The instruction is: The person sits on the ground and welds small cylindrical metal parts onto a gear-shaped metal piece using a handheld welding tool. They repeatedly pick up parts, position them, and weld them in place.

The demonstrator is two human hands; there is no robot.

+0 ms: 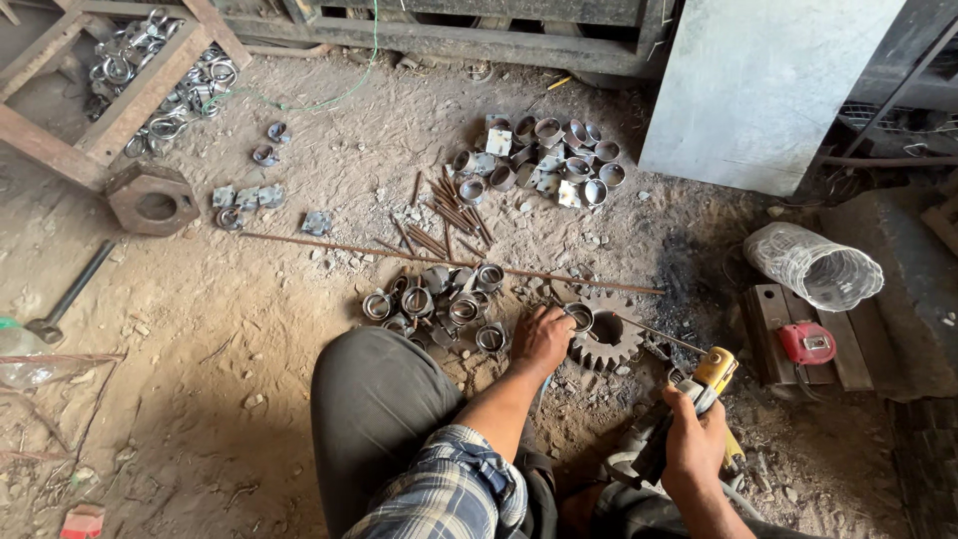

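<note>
My left hand (540, 337) grips a short metal ring (580, 316) and holds it on top of a large rusty gear (609, 344) lying on the dirt floor. My right hand (693, 439) is closed on the yellow handle of a welding electrode holder (715, 371). Its thin rod (654, 334) points left toward the ring. Just left of my left hand lies a pile of similar metal rings (439, 304). My knee in grey trousers (374, 399) is below that pile.
More rings with plates (544, 160) lie further back, beside short rusty rods (449, 215). A long thin rod (449, 262) crosses the floor. A hammer (70, 294) lies left, a hexagonal metal block (153, 200) behind it. A red tape measure (806, 342) and mesh roll (813, 265) sit right.
</note>
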